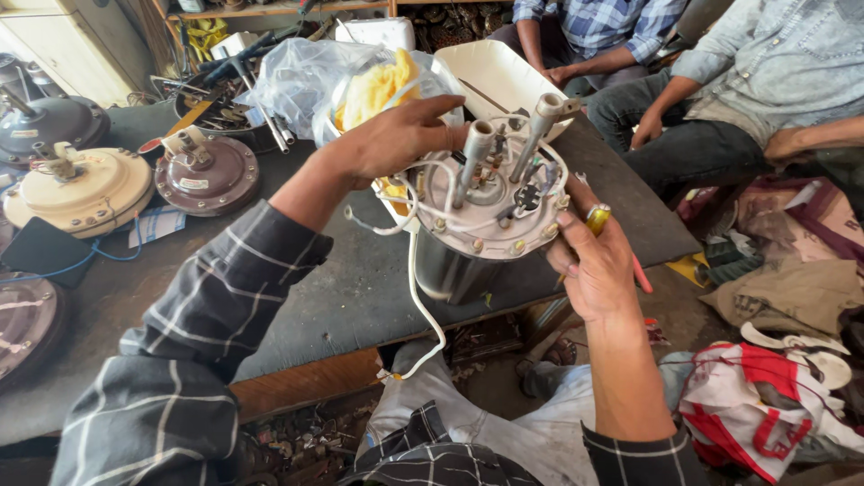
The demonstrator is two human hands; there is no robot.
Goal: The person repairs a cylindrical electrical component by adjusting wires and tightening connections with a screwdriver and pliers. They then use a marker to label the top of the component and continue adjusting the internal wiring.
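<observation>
My left hand (391,135) grips the far rim of a round metal appliance body (486,220), turned bottom up over the workbench's near edge. Its pale base plate carries two grey posts (475,153), white wires and small electrical parts. A white cord (421,306) hangs from it toward my lap. My right hand (594,261) holds the near right rim and also a screwdriver with a yellow and red handle (600,216), its red end sticking out below the hand.
The dark workbench (333,288) bears ceiling fan motor housings (81,189) (205,173), a plastic bag with yellow cloth (360,76), a white tray (499,76) and tools. Two seated people (720,81) are behind. Cloth and rubbish (774,396) lie on the floor at right.
</observation>
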